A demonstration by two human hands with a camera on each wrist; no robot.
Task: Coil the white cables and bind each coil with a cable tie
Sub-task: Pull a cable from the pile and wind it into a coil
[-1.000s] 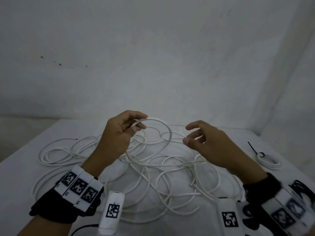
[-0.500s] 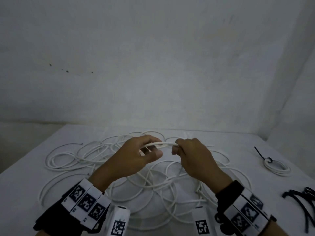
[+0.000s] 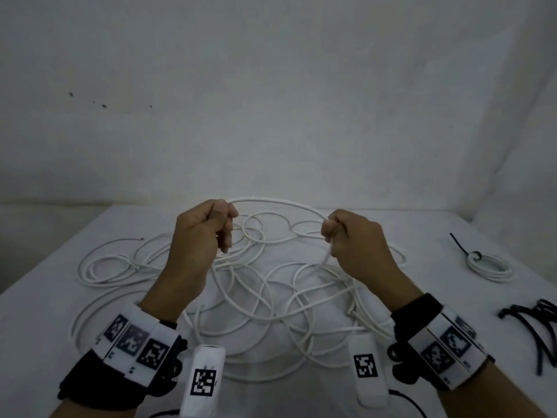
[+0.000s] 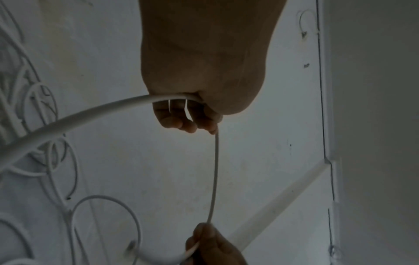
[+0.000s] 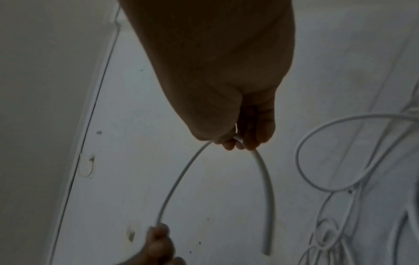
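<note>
A tangle of loose white cables point(image 3: 265, 297) lies spread over the white table point(image 3: 422, 236). My left hand point(image 3: 208, 230) and right hand point(image 3: 346, 236) are raised above it, both gripping one white cable point(image 3: 277, 202) that arches between them. The left wrist view shows the cable point(image 4: 214, 179) running from my left hand point(image 4: 192, 122) to the right hand point(image 4: 211, 245). In the right wrist view the cable's free end point(image 5: 266, 197) hangs down from my right hand point(image 5: 238, 141).
A small white coil point(image 3: 489, 267) bound with a black tie lies at the far right. Several loose black cable ties point(image 3: 533, 327) lie near the right edge. A white wall point(image 3: 271, 101) rises behind the table.
Both hands have closed on the same cable and then moved apart and upward, stretching an arch of it between them. One second ago the right hand was open and held nothing.
</note>
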